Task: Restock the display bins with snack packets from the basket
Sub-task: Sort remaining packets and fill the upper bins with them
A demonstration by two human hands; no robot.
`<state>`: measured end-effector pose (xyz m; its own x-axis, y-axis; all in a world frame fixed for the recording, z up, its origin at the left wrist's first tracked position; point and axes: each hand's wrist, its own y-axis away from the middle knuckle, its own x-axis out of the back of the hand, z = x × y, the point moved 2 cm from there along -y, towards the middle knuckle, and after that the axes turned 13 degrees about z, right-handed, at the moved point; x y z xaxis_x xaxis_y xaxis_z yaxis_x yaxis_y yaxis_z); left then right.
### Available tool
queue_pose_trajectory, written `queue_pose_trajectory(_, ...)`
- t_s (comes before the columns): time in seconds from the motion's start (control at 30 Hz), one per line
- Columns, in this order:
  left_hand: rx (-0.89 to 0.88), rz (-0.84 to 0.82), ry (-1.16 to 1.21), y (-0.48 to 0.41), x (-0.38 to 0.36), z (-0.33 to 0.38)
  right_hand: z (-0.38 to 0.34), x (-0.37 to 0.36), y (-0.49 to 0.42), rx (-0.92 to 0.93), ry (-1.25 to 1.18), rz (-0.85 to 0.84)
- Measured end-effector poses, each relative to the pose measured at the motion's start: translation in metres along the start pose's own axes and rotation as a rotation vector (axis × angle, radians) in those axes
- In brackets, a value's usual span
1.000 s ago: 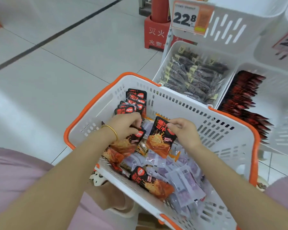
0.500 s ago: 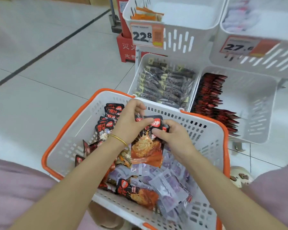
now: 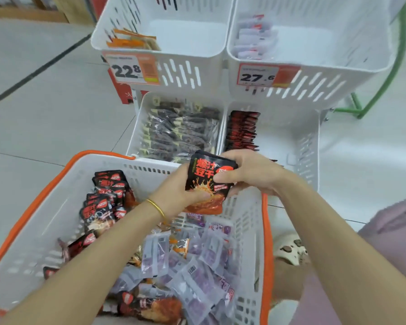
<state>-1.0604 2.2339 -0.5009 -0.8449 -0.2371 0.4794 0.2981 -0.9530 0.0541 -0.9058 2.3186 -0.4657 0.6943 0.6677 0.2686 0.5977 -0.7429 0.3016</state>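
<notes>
Lifted out of the basket point(image 3: 266, 231) since half a second ago, the black-and-red packets point(image 3: 208, 177) now hang over its far rim, left hand point(image 3: 178, 191) curled beneath, right hand point(image 3: 251, 172) clamping the top (a small stack, apparently). Beyond them the lower right bin point(image 3: 307, 146) holds matching packets point(image 3: 243, 130), so it is the likely destination.

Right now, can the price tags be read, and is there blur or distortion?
Head view: the 22.8 tag and 27.6 tag read clearly; the held packet has smeared fine print; wide-angle bows the upper bins; lighting even, no hard shadows.

Basket point(image 3: 56, 219) nearest, pkts point(image 3: 197, 266) in it; 2 lower bins point(image 3: 309, 141) behind; 2 upper bins point(image 3: 185, 43) above.
</notes>
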Motion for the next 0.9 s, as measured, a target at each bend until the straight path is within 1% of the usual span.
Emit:
queue_pose_trajectory(0.07,-0.03,0.04,0.028,-0.019,-0.022,0.018,-0.006,0.034,-0.004,0.034,0.094,0.103)
queue_pose_trajectory(0.13,-0.062,0.094,0.001,-0.036,-0.048,0.032,-0.007,0.076,-0.009,0.072,0.152,0.296)
queue_pose_trajectory(0.17,-0.092,0.118,-0.065,-0.041,-0.057,0.034,-0.005,0.095,-0.012,0.099,0.169,0.4)
queue_pose_trajectory(0.23,-0.149,0.112,-0.259,-0.051,-0.08,0.034,0.014,0.129,-0.021,0.131,0.247,0.6)
queue_pose_trajectory(0.3,-0.215,0.05,-0.476,-0.055,-0.1,0.027,0.042,0.149,-0.033,0.106,0.4,0.767)
queue_pose_trajectory(0.37,-0.238,-0.035,-0.668,-0.058,-0.115,0.017,0.07,0.157,-0.047,0.059,0.465,0.875)
queue_pose_trajectory(0.43,-0.229,-0.102,-0.814,-0.058,-0.122,0.007,0.094,0.157,-0.062,0.03,0.434,0.887)
queue_pose_trajectory(0.5,-0.228,-0.131,-0.874,-0.06,-0.125,0.003,0.113,0.15,-0.076,-0.006,0.39,0.821)
queue_pose_trajectory(0.6,-0.207,-0.137,-0.849,-0.062,-0.126,0.003,0.132,0.13,-0.087,-0.056,0.3,0.702)
queue_pose_trajectory(0.73,-0.189,-0.137,-0.817,-0.063,-0.125,0.003,0.137,0.12,-0.091,-0.113,0.073,0.682)
queue_pose_trajectory(0.77,-0.187,-0.14,-0.803,-0.063,-0.125,0.003,0.136,0.118,-0.091,-0.108,0.063,0.662)
queue_pose_trajectory(0.9,-0.179,-0.153,-0.745,-0.063,-0.124,0.006,0.138,0.103,-0.084,-0.054,0.182,0.545)
